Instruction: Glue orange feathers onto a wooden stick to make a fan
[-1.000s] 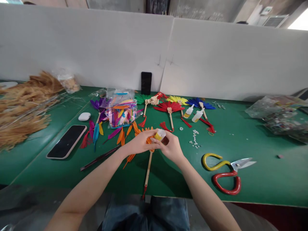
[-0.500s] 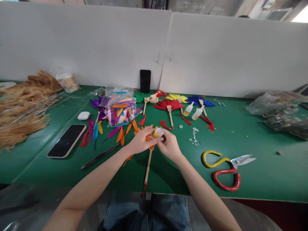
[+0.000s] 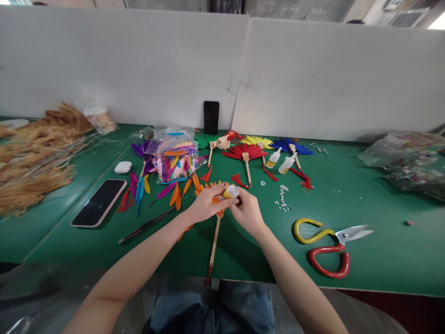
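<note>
Near the table's front, my left hand (image 3: 207,204) is closed, thumb and fingers around a small glue bottle (image 3: 231,191) with a yellow label. The bottle is tilted, its pale base towards me and its tip hidden. My right hand (image 3: 248,212) is curled in against the bottle's right side; what its fingertips pinch is hidden. Beneath both hands lies an orange feather fan (image 3: 219,214), its wooden handle (image 3: 214,242) pointing at me and ending in a red tassel (image 3: 208,274). The hands cover most of the fan's middle.
Scissors (image 3: 339,237) and small white beads (image 3: 282,198) lie to the right. Two glue bottles (image 3: 273,158) stand behind, near a red fan (image 3: 245,155). Leftward are loose orange feathers (image 3: 178,197), a bag of feathers (image 3: 175,164), tweezers (image 3: 148,226) and a phone (image 3: 99,204).
The whole view has shifted slightly, so things sit a little further right. Both hands keep nearly the same pose around the glue bottle over the orange fan.
</note>
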{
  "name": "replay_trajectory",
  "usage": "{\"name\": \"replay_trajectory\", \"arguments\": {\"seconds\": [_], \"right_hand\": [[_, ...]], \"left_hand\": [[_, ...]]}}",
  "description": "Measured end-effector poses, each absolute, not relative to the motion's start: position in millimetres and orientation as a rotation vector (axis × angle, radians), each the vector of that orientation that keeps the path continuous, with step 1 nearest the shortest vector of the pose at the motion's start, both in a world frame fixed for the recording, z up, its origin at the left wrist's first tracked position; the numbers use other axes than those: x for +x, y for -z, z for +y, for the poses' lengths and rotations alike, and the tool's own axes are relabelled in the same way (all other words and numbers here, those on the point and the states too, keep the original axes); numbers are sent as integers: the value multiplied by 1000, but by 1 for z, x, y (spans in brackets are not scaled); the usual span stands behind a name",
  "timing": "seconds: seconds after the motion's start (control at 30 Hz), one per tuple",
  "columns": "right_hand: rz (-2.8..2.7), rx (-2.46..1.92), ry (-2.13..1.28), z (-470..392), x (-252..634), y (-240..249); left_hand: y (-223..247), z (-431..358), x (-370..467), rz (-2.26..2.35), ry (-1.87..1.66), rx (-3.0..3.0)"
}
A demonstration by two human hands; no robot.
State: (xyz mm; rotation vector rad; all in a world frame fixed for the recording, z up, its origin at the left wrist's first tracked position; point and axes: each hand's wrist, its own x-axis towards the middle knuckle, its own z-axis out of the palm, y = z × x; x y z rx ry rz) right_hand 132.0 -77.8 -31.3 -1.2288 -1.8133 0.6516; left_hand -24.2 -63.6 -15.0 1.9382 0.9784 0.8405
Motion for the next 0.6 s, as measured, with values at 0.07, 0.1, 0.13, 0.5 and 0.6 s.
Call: {"name": "replay_trajectory", "arguments": {"seconds": [0.07,0.1,0.13,0.5,0.6], "right_hand": [[-1811,-1241,-646,-78,132,32],[-1813,-1246,-642,-77,132,32],[-1816,-1249,-636,-77,132,32],[-1766,-1208,-726,-79,132,32],[-1772,-1214,-724,-78,132,34]], "left_hand": [[15,-63,-24,976,-849,1941],[15,-63,-24,972,-851,1941],[15,-63,-24,967,-852,1941],[17,-60,-24,992,-827,1945],[19,-60,-23,978,-816,1923]]}}
